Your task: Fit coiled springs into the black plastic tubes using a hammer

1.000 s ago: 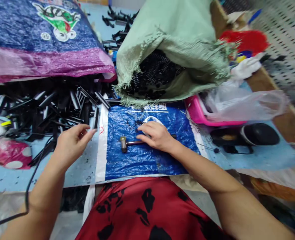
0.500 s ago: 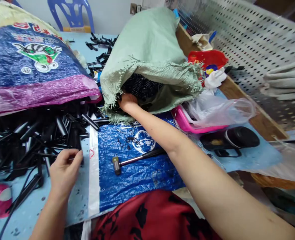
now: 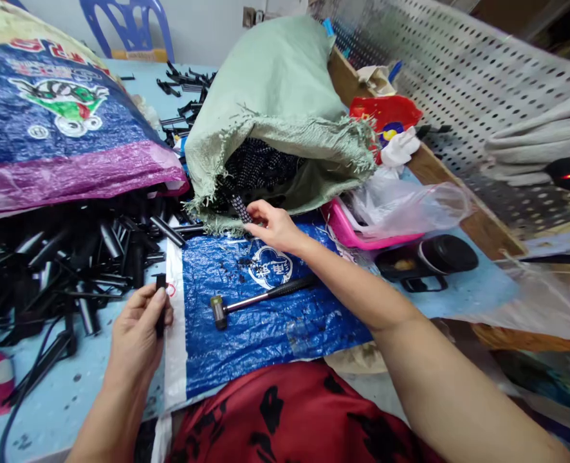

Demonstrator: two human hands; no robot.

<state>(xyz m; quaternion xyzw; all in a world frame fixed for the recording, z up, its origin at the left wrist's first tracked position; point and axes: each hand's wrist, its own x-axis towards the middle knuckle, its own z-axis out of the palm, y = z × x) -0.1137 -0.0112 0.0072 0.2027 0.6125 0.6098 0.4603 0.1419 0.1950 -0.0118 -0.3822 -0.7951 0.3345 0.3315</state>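
My left hand (image 3: 137,328) is closed around a short black plastic piece (image 3: 161,281), held upright over the table's left side. Close to it lies a heap of black plastic parts (image 3: 106,257), several of them tube-shaped. My right hand (image 3: 280,230) pinches a small dark strip dotted with pale squares (image 3: 239,208) at the mouth of a pale green woven sack (image 3: 275,77). More dark, dotted pieces (image 3: 266,161) fill the sack's opening. A small hammer (image 3: 246,303) with a black grip lies on a blue plastic sheet (image 3: 266,341) below my right forearm.
A blue and purple printed sack (image 3: 67,167) rests on the heap at left. On the right are a pink tray (image 3: 352,235) with clear plastic bags, a dark bottle (image 3: 446,254) with a handle, and a perforated metal panel (image 3: 459,71). A purple chair (image 3: 130,32) stands behind.
My right hand has come out of the green sack with the dotted strip. My left hand has moved right, away from the heap, with the black piece. The view has shifted slightly.
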